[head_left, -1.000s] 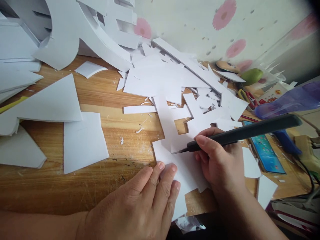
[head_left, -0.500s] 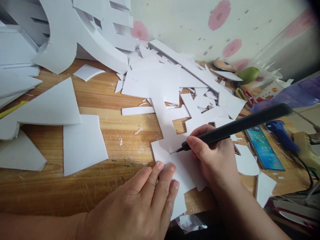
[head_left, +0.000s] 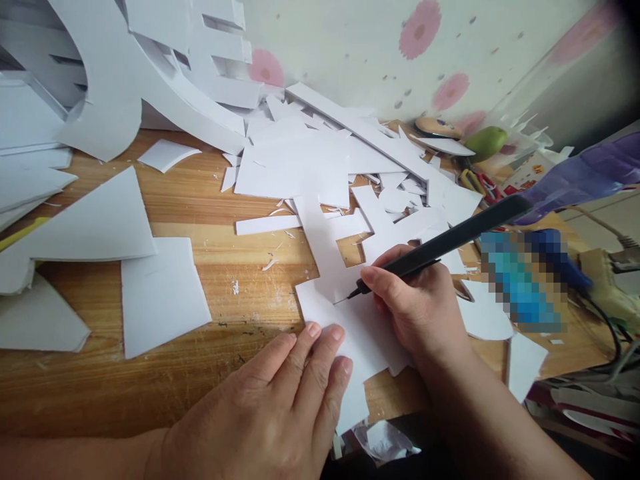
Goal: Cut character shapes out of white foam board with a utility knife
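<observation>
The pale wall (head_left: 340,40) in front of me carries big pink flowers (head_left: 420,28) and small grey specks, darkening toward the far right. Below it spreads a wooden surface (head_left: 150,393), grainy, scratched, softly lit.

Wall (head_left: 340,40): pale, bright, beyond the black tool (head_left: 440,245).
White sheet (head_left: 370,340): soft shading beside the right hand (head_left: 423,307), below the tool.
Desk (head_left: 165,393): dimmer nearest the viewer, left of the tool.
Pixelated patch (head_left: 525,287): right of the tool.
Picture corner (head_left: 627,17): dark, above and right of the tool.
</observation>
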### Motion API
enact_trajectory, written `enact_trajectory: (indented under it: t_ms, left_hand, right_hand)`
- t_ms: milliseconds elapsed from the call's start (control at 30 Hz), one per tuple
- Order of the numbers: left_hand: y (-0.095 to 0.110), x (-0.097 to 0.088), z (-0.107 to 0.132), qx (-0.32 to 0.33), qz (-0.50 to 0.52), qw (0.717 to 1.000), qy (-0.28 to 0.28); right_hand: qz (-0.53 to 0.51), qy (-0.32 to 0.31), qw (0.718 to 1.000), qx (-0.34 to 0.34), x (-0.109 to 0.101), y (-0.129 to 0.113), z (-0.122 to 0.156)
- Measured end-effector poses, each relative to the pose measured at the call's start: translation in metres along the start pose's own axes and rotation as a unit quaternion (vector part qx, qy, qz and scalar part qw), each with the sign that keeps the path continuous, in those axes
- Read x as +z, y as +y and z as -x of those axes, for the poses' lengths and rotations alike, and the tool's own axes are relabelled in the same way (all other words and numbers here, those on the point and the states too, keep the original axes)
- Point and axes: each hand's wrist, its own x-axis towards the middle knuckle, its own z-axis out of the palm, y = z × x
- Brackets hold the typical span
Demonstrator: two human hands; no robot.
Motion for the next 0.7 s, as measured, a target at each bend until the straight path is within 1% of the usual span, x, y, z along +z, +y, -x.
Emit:
enact_trajectory:
  t_ms: [167, 300, 400, 500, 600, 700]
  left_hand:
    - [0.0003, -0.0012, -0.0027, 0.001, -0.039, 0.998, 0.038]
    - [-0.0015, -0.0007, -0.0042, 0.003, -0.046, 0.998, 0.036]
    - [-0.0031, 0.0004, -0.004, 0.009, -0.042, 0.998, 0.042]
    - [-0.0025, 0.0026, -0.0018, 0.015, -0.038, 0.998, 0.043]
    - [-0.0008, 0.0051, 0.0011, 0.001, -0.033, 0.999, 0.041]
    - [-0.0021, 0.0067, 0.002, 0.015, -0.036, 0.998, 0.053]
  right_hand:
    - [0.013, -0.009, 1.0, -0.011, -0.003, 0.0005, 0.0]
    - [0.057, 0.004, 0.998, -0.036, -0.0027, -0.0049, 0.002]
    - [0.077, 0.004, 0.996, -0.041, -0.0028, -0.0073, 0.0021]
    - [0.052, 0.003, 0.998, -0.032, -0.0038, -0.0062, 0.0004]
    - [0.015, 0.003, 1.0, -0.02, -0.0049, -0.0036, -0.0014]
    - [-0.003, -0.002, 1.0, -0.015, -0.0059, -0.0016, -0.0018]
